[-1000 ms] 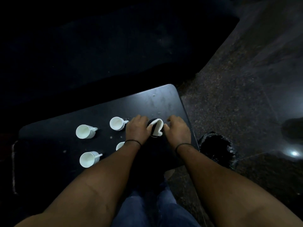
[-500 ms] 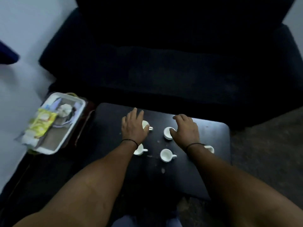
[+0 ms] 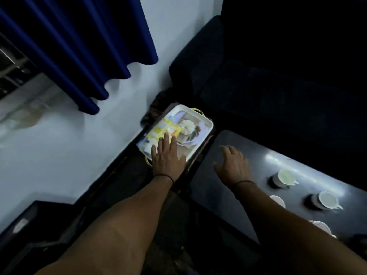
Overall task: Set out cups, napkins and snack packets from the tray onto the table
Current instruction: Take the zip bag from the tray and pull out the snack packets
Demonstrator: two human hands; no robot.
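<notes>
**A:** Where do things stand?

**B:** Four white cups sit on the dark table (image 3: 228,195), among them a far cup (image 3: 284,178) and a near cup (image 3: 327,200), so I judge the cups part done. The snack packets and napkins are not out. The white tray (image 3: 208,124) lies just beside the table's left end, on something low and dark I cannot make out.

**A:** And the hands?

**B:** The left hand (image 3: 167,155) is over the tray's near part, fingers spread flat, its grip wide and holding nothing. The fingertips reach the yellow snack packet (image 3: 160,130). The right hand (image 3: 233,165) hovers over the bare end of the table, also spread and empty.

**A:** How should the pickup go?

**B:** Close the left fingers on the packet's near edge, pinching the wrapper rather than pressing down; a flat push would only slide it across the tray. A pale crumpled thing (image 3: 187,125), perhaps a napkin, lies touching the packet's far side, too blurred to be sure. Lift the packet straight up so it does not drag that along.

**A:** And the right hand?

**B:** It could steady the tray's rim, or wait to take the packet. Set it on the bare table end, well apart from the cups.
</notes>
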